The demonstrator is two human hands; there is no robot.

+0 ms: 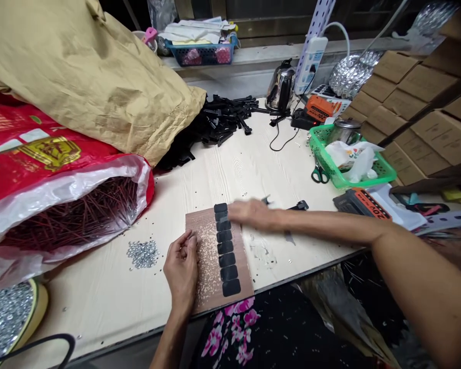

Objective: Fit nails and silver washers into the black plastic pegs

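Observation:
A brown board [209,256] lies at the table's near edge, speckled with tiny pale bits. A column of several black flat pieces [225,249] runs down its right half. My left hand [182,269] rests on the board's left edge, fingers curled in a loose pinch; what they hold is too small to see. My right hand [249,212] is blurred by motion at the top of the column, beside the uppermost black piece. Its fingers cannot be made out.
A red sack of thin sticks [72,215] and a brown paper sack [88,72] fill the left. A pile of black plastic parts [218,120], a small heap of silver bits [143,253], a green basket [346,179], scissors [319,175] and cardboard boxes [418,92] surround the work spot.

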